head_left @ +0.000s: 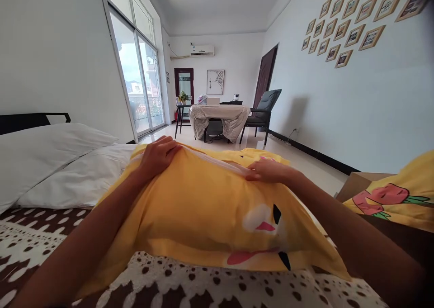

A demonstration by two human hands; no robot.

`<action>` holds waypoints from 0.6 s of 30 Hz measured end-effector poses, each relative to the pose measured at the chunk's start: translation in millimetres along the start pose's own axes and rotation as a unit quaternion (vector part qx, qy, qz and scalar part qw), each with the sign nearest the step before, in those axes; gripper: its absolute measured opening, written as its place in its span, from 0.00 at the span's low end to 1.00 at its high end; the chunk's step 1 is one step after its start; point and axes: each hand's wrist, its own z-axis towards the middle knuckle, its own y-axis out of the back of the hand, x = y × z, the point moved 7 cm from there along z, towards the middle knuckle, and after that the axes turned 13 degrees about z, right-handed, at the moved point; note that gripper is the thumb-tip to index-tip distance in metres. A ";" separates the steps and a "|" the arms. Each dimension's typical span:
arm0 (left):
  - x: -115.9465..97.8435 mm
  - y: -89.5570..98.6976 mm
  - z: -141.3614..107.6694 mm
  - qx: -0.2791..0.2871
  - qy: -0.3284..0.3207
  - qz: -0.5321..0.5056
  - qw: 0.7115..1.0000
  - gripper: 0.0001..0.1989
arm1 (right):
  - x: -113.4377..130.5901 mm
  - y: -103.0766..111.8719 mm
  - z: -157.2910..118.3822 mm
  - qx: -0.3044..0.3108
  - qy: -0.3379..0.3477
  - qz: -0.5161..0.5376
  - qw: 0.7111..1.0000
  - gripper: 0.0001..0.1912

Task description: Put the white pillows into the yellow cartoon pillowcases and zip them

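A yellow pillowcase (190, 204) with a printed cartoon face lies across the bed in front of me, bulging as if stuffed. Along its far side runs a pale strip at the edge, perhaps the opening or a zipper. My left hand (159, 156) is closed on the cloth at the left end of that strip. At the right end, my right hand (266, 169) pinches the same edge between thumb and fingers. Both forearms reach over the pillowcase. What lies inside it is hidden.
White pillows (77, 163) rest at the left on the brown-and-white patterned bedding (166, 281). To the right stands a cardboard box (361, 181) with yellow printed fabric (403, 195) over it. Beyond the bed are a covered table (220, 111) and a black chair (264, 111).
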 end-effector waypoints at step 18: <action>-9.2 -87.1 -145.0 0.079 -0.054 0.013 0.995 0.15 | 15.6 -90.1 -16.8 -0.240 0.164 -0.065 0.955 0.15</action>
